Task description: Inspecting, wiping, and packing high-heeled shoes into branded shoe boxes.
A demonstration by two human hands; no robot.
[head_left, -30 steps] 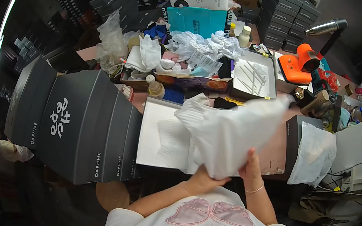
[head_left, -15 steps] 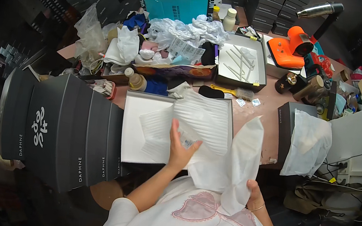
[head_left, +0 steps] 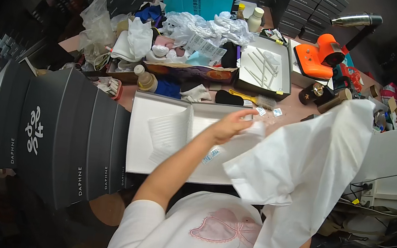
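An open, shallow shoebox (head_left: 152,168) with a white inside lies in front of me. My left hand (head_left: 228,128) is over its right part, fingers closed on a white packing sheet (head_left: 256,130) that shows past the fingertips. A ribbed white foam sheet (head_left: 165,132) lies in the box's left part. Below my left hand a small printed sachet (head_left: 210,155) rests on the box bottom. On the right, a large white cloth bag (head_left: 303,163) is raised and spread out. It hides my right hand; only a bit of that forearm (head_left: 303,247) shows at its lower edge.
Dark shoeboxes (head_left: 67,132) stand in a row at left. Behind the open box are a bottle (head_left: 145,79), a yellow-handled brush (head_left: 254,99) and a box lid with white sticks (head_left: 263,70). An orange device (head_left: 315,59) stands at back right. Crumpled paper (head_left: 206,27) fills a carton.
My left hand has moved right and away from me; the ribbed sheet no longer covers the box's right part. The white cloth bag has swung up and right, covering my right hand.
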